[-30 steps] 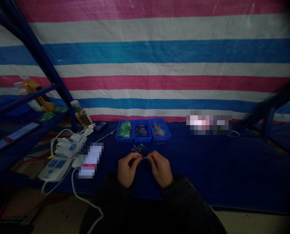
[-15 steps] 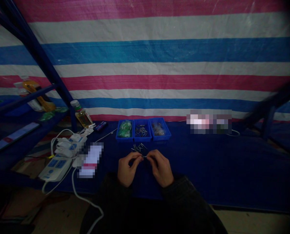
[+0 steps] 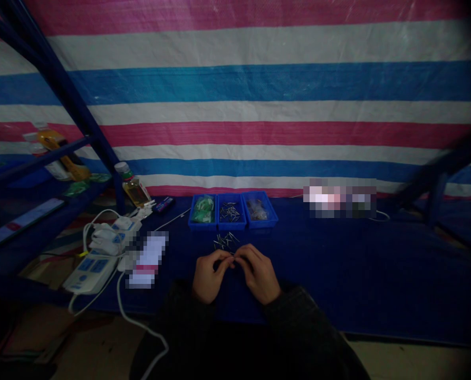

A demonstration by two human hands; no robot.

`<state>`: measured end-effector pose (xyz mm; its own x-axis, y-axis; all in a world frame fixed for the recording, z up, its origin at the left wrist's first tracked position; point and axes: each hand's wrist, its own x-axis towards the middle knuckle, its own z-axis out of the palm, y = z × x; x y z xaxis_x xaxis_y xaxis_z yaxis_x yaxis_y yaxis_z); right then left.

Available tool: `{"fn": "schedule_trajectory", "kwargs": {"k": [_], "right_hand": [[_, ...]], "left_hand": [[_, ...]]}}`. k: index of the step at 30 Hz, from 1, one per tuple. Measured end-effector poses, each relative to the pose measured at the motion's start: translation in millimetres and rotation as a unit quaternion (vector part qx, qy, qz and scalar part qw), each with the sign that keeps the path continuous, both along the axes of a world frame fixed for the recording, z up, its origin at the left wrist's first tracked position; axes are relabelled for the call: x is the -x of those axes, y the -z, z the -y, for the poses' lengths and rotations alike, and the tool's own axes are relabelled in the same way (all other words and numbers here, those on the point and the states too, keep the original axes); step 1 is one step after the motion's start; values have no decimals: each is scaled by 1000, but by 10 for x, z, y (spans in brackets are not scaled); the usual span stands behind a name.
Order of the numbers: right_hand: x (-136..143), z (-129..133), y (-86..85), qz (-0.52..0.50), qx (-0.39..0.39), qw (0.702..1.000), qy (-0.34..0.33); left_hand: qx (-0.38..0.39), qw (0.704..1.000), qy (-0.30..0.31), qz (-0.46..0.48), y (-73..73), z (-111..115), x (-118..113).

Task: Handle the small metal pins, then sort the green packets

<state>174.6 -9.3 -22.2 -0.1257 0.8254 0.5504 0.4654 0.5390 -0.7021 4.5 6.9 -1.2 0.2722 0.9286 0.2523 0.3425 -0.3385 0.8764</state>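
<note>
Your left hand [image 3: 208,278] and right hand [image 3: 260,275] meet over the near part of the blue bench [image 3: 338,279], each with its thumb and forefinger pressed together, the two sets of fingertips close enough that you cannot tell whether they touch. Between them you pinch a small metal piece [image 3: 232,255], mostly hidden by your fingers, so its shape cannot be made out. Dark sleeves [image 3: 298,311] cover your forearms. Off to your left, a white cable [image 3: 140,324] hangs over the bench edge, near a white power strip [image 3: 87,274] with plugs in it and a pixelated pale slab [image 3: 148,261]. Just beyond your fingertips lies a loose pile of thin metal pins [image 3: 226,240]. Past that, three blue trays stand side by side: the left tray [image 3: 202,227] holds green bagged stuff, the middle tray [image 3: 231,227] holds more metal pins, and the right tray [image 3: 262,225] holds clear and brownish bits too small to name. Farther left you have a capped bottle [image 3: 134,190] leaning by the blue frame [image 3: 101,142]; behind everything hangs a striped sheet [image 3: 235,84].
</note>
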Motion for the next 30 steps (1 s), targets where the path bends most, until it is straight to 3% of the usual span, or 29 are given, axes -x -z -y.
{"fn": "schedule_trajectory", "kwargs": {"k": [17,23,30], "right_hand": [[0,-3,9,39,24,997,66],[-8,-7,-4,27,13,995,92],[-3,6,-62,-31,-3,997,66]], "left_hand": [[-8,1000,11,-4,-4,10,-14],[-6,1000,-16,-3,0,10,-12],[-15,999,-43,7,-12,12,5]]}}
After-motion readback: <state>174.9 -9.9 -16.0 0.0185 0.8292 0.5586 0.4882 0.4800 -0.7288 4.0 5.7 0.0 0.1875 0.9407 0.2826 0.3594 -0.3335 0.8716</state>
